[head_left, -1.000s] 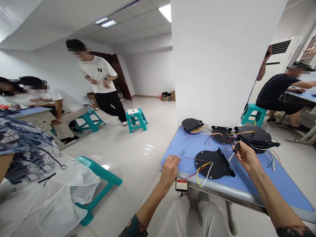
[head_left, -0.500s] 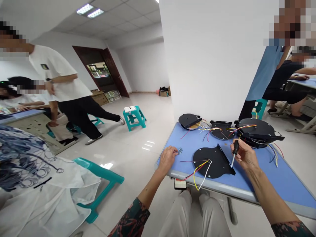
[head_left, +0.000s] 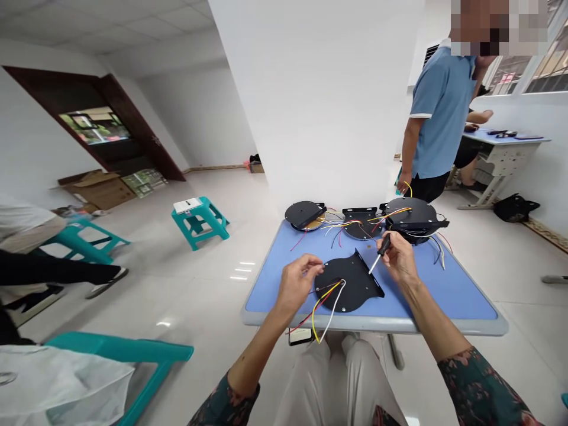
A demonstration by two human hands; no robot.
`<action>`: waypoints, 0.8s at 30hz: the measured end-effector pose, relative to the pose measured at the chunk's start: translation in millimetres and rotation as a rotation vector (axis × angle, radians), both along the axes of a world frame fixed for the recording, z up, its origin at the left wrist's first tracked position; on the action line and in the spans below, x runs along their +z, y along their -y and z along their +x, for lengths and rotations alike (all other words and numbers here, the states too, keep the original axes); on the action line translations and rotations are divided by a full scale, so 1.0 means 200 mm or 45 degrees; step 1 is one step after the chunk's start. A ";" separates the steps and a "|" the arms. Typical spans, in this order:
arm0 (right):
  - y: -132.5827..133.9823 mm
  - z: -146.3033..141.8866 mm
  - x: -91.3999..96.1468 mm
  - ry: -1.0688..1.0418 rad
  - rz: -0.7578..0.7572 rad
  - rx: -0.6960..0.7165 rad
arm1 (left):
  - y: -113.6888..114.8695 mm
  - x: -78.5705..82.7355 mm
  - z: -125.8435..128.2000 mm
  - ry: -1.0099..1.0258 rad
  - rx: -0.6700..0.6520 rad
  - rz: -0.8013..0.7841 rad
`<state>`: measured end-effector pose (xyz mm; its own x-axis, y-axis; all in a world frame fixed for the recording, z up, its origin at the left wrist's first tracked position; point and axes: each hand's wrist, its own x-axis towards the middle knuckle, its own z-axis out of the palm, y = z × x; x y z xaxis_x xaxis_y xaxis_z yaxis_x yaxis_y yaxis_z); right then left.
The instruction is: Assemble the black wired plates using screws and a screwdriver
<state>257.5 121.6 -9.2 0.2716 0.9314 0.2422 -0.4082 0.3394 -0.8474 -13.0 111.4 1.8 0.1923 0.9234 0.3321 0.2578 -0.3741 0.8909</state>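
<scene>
A black round plate with an upright bracket lies on the blue table in front of me, with red, yellow and white wires trailing off its near edge. My left hand hovers at the plate's left rim, fingers pinched on something too small to make out. My right hand is closed on a small black-handled screwdriver, its tip pointing down toward the bracket.
More black round units with coloured wires sit at the table's far edge against a white pillar. A person in a blue shirt stands at the far right corner. Teal stools stand on the floor to the left.
My left hand left the small screws at the table's left edge and came to the plate's rim, pinched. The view swung right; the person in blue now stands by the table.
</scene>
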 end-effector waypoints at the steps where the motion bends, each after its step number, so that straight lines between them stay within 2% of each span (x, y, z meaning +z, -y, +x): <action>1: 0.00 0.00 0.00 -0.009 0.023 -0.025 | -0.01 0.01 0.07 -0.017 -0.064 0.020; 5: 0.00 0.00 0.00 -0.039 0.094 -0.131 | -0.12 -0.02 0.28 -0.076 -0.240 0.043; 9: 0.02 -0.01 0.00 0.026 0.167 -0.275 | -0.22 -0.08 0.37 -0.077 -0.350 0.013; 13: 0.05 -0.04 0.01 0.088 0.198 -0.377 | -0.24 -0.13 0.38 -0.010 -0.388 -0.005; 17: 0.08 -0.07 0.02 0.192 0.229 -0.387 | -0.22 -0.14 0.36 -0.002 -0.362 0.043; 24: 0.11 -0.11 0.03 0.323 0.235 -0.380 | -0.22 -0.16 0.34 -0.096 -0.335 0.238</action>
<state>236.3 99.2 -3.6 0.4328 0.7558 0.4913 -0.0559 0.5665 -0.8222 55.4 154.6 -29.2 0.4465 0.7633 0.4670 0.1935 -0.5919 0.7824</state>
